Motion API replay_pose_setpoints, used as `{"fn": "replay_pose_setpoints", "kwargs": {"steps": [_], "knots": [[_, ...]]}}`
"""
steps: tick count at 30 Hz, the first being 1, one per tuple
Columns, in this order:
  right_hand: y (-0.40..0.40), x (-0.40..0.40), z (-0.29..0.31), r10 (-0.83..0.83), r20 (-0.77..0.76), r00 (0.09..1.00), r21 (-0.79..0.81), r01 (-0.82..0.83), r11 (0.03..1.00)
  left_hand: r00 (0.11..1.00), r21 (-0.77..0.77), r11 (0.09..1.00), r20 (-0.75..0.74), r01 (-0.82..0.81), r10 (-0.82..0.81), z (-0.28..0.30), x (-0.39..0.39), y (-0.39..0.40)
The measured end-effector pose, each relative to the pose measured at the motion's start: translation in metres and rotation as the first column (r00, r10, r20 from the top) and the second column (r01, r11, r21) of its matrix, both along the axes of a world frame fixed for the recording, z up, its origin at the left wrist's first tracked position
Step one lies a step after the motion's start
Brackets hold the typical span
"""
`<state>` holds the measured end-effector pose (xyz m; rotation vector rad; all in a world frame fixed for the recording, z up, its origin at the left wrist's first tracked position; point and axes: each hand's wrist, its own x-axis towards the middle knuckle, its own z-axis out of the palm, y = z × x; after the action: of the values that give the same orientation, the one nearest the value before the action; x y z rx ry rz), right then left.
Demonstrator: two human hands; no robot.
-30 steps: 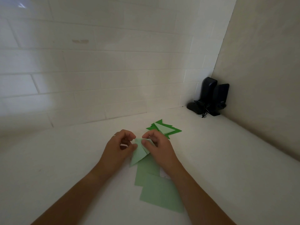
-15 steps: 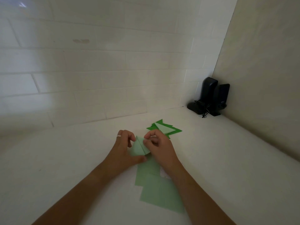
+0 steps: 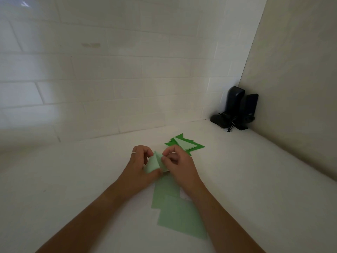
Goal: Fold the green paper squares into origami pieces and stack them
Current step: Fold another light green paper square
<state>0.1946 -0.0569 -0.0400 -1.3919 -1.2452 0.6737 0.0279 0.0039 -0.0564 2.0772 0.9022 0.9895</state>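
Half-folded pale green triangle (image 3: 155, 164) pinched between left hand (image 3: 141, 168) and right hand (image 3: 179, 166), apex pointing away, with finished stack (image 3: 185, 144) just beyond, nearer the right hand.

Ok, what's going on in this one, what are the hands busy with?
A person is folding origami on a white counter. Both hands, the left hand and the right hand, pinch a pale green piece that is partly folded into a triangular shape. Unfolded green squares lie nearer the person, under the forearms. A pile of finished folded pieces sits just beyond the hands.
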Motion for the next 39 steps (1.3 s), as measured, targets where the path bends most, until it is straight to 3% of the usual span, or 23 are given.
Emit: {"fn": "replay_pose_setpoints", "kwargs": {"steps": [7,17,31,39], "knots": [[0.001,-0.001,-0.002,-0.014,-0.006,1.000,0.020,0.014,1.000,0.980,-0.200,0.979,0.188,-0.033,0.072,0.011,-0.003,-0.004],[-0.002,-0.001,0.001,0.039,0.092,0.995,0.027,-0.042,0.999,0.984,-0.224,0.975,0.173,0.004,0.035,0.013,-0.009,0.002],[-0.003,-0.002,0.004,0.042,0.066,0.997,0.077,-0.047,0.996,0.979,-0.275,0.961,0.199,0.008,0.049,0.018,-0.008,-0.001],[0.002,0.000,-0.002,0.070,0.185,0.980,0.115,-0.093,0.989,0.983,-0.282,0.959,0.170,-0.022,0.073,0.015,-0.009,0.000]]}}
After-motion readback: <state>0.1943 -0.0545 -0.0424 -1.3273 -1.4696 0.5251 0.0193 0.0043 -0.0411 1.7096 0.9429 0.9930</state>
